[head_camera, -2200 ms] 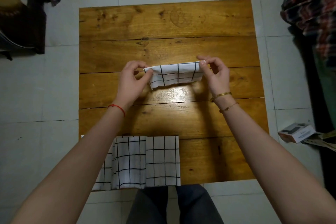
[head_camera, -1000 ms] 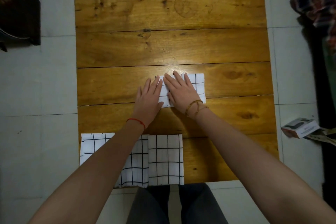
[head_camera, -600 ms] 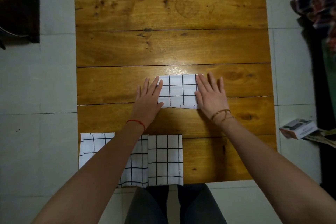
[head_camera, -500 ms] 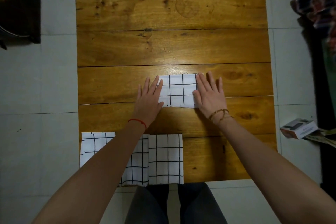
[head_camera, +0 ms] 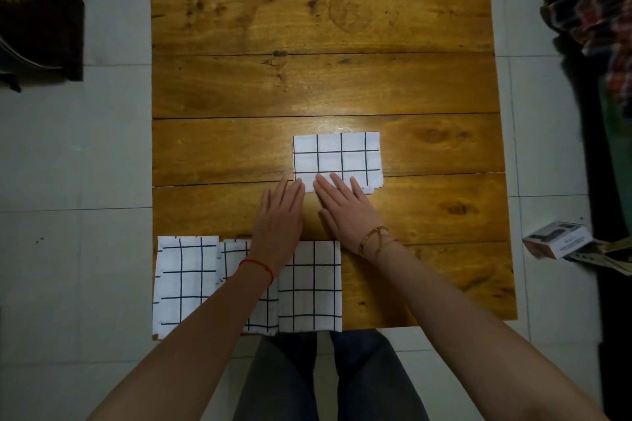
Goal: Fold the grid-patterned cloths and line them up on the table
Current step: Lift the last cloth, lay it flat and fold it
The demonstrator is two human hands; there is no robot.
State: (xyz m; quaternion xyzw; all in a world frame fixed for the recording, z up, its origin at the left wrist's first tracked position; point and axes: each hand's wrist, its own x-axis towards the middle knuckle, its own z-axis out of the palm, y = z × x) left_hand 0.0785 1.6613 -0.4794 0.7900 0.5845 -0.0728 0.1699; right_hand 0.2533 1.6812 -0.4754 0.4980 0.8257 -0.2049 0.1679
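Cloths: four folded (three lined along the near edge); both hands flat-fingered on the fourth (head_camera: 337, 161)

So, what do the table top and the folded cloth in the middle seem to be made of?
The table top looks like wooden planks with a glossy varnish: knots, grain and a light reflection show. The folded cloth seems thin woven fabric, white with black grid lines; its layered edges show at the near right corner. The exact fibre cannot be told.

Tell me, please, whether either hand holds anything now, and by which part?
Nothing is held: left hand and right hand lie flat, fingertips touching the folded cloth's near edge.
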